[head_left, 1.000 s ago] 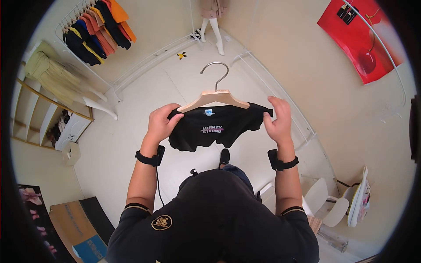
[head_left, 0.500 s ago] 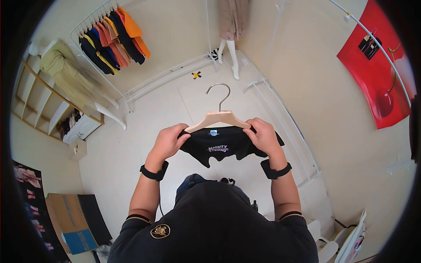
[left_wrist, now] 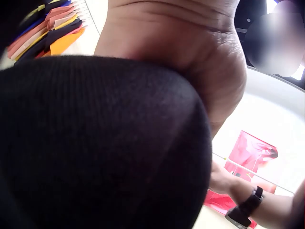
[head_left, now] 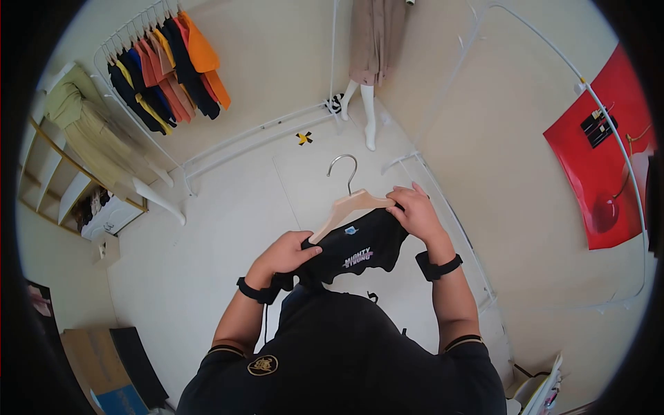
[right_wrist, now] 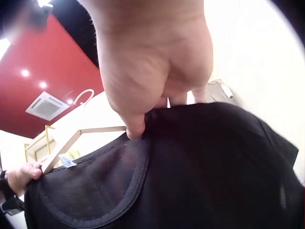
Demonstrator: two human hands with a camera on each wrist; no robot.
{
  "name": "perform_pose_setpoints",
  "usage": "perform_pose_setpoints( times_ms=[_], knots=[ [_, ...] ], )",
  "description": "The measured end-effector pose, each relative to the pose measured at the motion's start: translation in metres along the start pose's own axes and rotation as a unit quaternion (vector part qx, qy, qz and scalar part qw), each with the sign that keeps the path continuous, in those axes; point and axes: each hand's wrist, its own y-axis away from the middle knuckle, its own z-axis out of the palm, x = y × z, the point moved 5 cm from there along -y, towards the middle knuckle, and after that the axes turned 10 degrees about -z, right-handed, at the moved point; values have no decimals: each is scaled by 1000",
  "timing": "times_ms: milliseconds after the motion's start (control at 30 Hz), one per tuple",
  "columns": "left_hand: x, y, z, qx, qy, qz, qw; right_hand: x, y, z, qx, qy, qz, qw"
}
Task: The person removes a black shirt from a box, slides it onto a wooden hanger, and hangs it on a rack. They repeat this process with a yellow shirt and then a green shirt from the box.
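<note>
A black shirt [head_left: 377, 250] with "MIGHTY STRONG" lettering hangs on a wooden hanger [head_left: 358, 202], tilted with its left end lower. At that lower end my left hand [head_left: 282, 254] pinches the shirt's shoulder and hanger, thumb on top. My right hand [head_left: 416, 213] grips the other shoulder at the hanger's higher end. The metal hook points up between the hands. In the left wrist view, black cloth [left_wrist: 105, 143] covers much of the picture below the left hand [left_wrist: 176, 47]. The right wrist view shows the neckline and the right hand's thumb [right_wrist: 136, 126] against the shirt.
Clothes [head_left: 166, 69] hang on a white rack at the back left. A mannequin in a green dress [head_left: 90, 128] stands by a shelf [head_left: 55, 187]. Another mannequin's legs [head_left: 369, 114] are in the back corner. An upright rail [head_left: 570, 66] is at right, cardboard boxes [head_left: 104, 360] at lower left.
My right hand came inward from the sleeve to the hanger's end and grips there. The left hand has moved lower and nearer the body, and the hanger has tilted. The head view has shifted.
</note>
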Motion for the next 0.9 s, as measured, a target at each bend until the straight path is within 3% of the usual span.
perform_pose_setpoints(
  times_ms=[67, 133, 167, 233, 267, 333, 400, 467, 500, 633, 800, 867, 900],
  knots=[
    [-4, -18, -14, 31, -33, -6, 999, 6, -32, 6, -13, 21, 11, 1000],
    [-3, -36, -25, 86, -108, 22, 990, -2, -69, 2, 91, 21, -5, 996],
    [-7, -45, -27, 103, -118, 5, 988, -6, -85, 8, 89, 23, -4, 996],
    [-17, -62, -28, 138, -124, -4, 983, -8, -112, 14, 231, -219, 20, 948],
    [-17, -71, -32, 138, -121, -6, 983, -14, -127, 25, 228, -220, 21, 948],
    [-18, -88, -43, 158, -171, -37, 972, -18, -150, 45, 322, -343, 76, 879],
    [-20, -102, -51, 178, -174, -44, 968, -8, -169, 72, 347, -326, 81, 876],
    [-25, -117, -63, 197, -175, -54, 963, 9, -183, 96, 373, -441, 160, 800],
    [-27, -124, -67, 206, -177, -65, 960, 14, -192, 100, 378, -451, 162, 792],
    [-28, -154, -86, 232, -196, -95, 948, 39, -228, 101, 350, -410, 141, 830],
    [-21, -205, -117, 242, -205, -124, 940, 96, -284, 96, 274, -457, 82, 842],
    [-13, -219, -129, 231, -193, -124, 946, 123, -309, 102, 121, -578, 91, 802],
    [-7, -226, -137, 221, -171, -138, 950, 131, -323, 95, 87, -629, 107, 765]
  ],
)
